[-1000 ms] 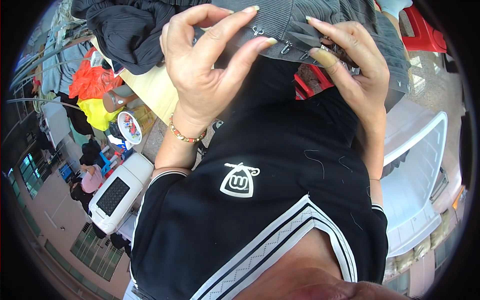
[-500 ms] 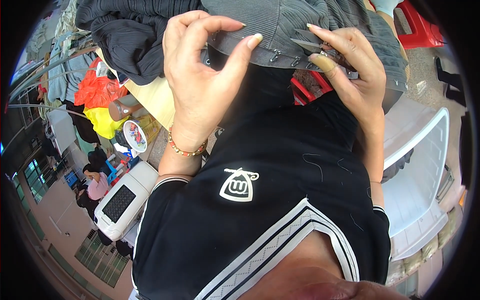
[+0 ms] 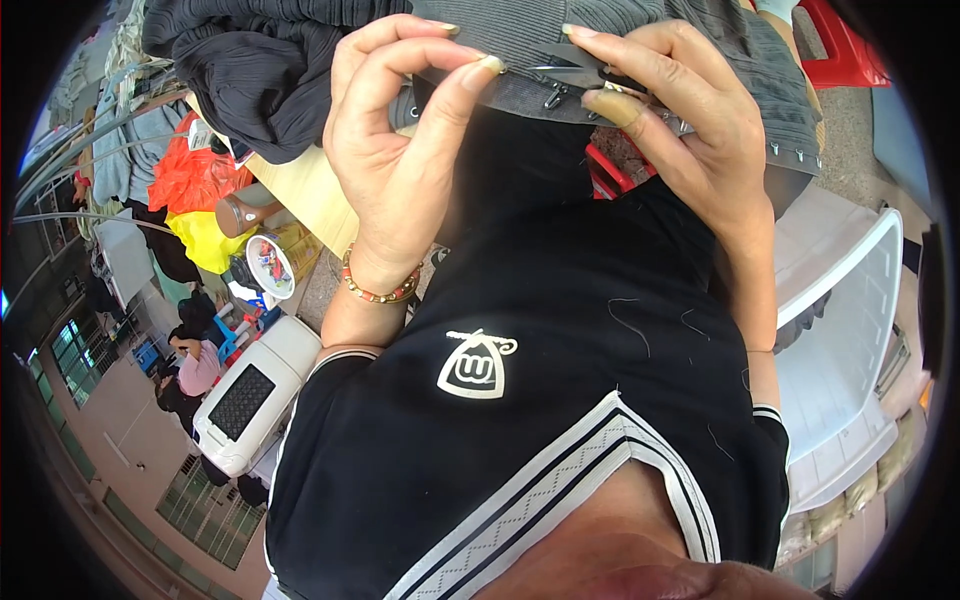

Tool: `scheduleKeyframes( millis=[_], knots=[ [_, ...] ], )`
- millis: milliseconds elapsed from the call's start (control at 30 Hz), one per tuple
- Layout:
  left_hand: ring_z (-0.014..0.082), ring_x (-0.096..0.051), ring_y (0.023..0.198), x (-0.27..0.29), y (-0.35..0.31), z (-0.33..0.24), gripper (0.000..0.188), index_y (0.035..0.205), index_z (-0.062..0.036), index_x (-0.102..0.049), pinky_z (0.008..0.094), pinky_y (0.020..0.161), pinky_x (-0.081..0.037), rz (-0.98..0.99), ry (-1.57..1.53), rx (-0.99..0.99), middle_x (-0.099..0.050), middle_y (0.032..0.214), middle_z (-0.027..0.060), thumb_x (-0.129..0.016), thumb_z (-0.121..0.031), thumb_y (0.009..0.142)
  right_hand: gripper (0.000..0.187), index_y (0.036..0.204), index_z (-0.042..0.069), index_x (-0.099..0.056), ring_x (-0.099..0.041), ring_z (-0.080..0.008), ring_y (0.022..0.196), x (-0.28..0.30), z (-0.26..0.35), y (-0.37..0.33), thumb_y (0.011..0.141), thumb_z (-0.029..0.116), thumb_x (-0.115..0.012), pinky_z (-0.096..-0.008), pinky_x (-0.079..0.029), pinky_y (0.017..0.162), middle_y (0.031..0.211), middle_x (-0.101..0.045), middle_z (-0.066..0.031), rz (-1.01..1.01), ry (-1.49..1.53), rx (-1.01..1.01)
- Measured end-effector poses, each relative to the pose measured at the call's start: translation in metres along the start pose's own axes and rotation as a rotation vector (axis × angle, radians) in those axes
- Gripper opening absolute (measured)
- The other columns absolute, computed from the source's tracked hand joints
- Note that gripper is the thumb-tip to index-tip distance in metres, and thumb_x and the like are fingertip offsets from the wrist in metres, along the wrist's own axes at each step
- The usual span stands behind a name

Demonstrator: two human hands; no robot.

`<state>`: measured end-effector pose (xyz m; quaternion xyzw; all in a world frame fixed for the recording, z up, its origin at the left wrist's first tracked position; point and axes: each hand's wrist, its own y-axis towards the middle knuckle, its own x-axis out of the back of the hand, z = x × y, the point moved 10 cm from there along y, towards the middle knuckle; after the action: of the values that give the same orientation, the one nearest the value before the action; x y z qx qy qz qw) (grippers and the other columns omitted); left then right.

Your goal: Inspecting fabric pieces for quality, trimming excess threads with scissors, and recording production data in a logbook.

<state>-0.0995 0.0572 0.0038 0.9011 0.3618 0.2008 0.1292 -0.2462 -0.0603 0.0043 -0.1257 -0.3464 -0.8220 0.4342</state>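
Note:
A grey ribbed garment (image 3: 510,38) is spread over the table, with small metal hooks along its dark band (image 3: 530,97). Above that band, my left hand (image 3: 400,125) pinches thumb and index finger together; what lies between the tips is too small to make out. My right hand (image 3: 690,120) grips thread snips (image 3: 575,74) between thumb and fingers. Their pointed blades are parted and point left at my left fingertips, just over the band. One metal hook (image 3: 553,97) shows beneath the blades; my right hand hides others.
Dark pleated fabric (image 3: 265,90) is heaped at the left on the wooden table (image 3: 310,195). A tub (image 3: 270,268) of small coloured pieces, a brown-lidded jar (image 3: 240,214) and red and yellow bags (image 3: 195,175) stand beyond. White plastic bin (image 3: 850,330) at right; red stool (image 3: 835,50) behind.
My left thumb and index finger have closed from a gap into a pinch. The snips in my right hand have moved left and slightly up, closer to my left fingertips.

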Motion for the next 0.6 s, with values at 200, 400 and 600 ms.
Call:
scheduleKeyframes(
  millis=[200,400,600],
  knots=[
    [0.0106,-0.056,0.101,0.003,-0.004,0.014,0.011,0.1,0.0002,-0.067,0.0238,0.089,-0.046,0.036,-0.142,0.015,-0.058,0.116,0.0081,-0.068,0.002,0.089,0.044,0.117,0.007,-0.071,-0.056,-0.0182,0.07,0.003,0.021,0.022,0.074,0.01,-0.081,-0.0284,-0.045,0.06,0.083,-0.059,-0.005,0.077,-0.098,-0.153],
    [0.0111,-0.057,0.101,0.003,-0.004,0.016,0.011,0.099,-0.0003,-0.067,0.0237,0.089,-0.045,0.03,-0.172,0.034,-0.06,0.116,0.0083,-0.068,0.003,0.089,0.045,0.116,0.011,-0.071,-0.058,-0.0203,0.071,-0.002,0.029,0.027,0.073,0.012,-0.08,-0.0304,-0.047,0.06,0.083,-0.058,-0.0034,0.116,-0.219,-0.086],
    [0.0114,-0.058,0.101,0.003,-0.003,0.012,0.01,0.1,-0.0003,-0.067,0.024,0.089,-0.045,0.037,-0.116,-0.031,-0.06,0.117,0.0091,-0.067,0.002,0.09,0.039,0.113,0.011,-0.072,-0.058,-0.0205,0.069,-0.003,0.033,0.026,0.074,0.014,-0.079,-0.0307,-0.047,0.057,0.081,-0.058,-0.0029,0.088,-0.265,-0.018]
  ],
)
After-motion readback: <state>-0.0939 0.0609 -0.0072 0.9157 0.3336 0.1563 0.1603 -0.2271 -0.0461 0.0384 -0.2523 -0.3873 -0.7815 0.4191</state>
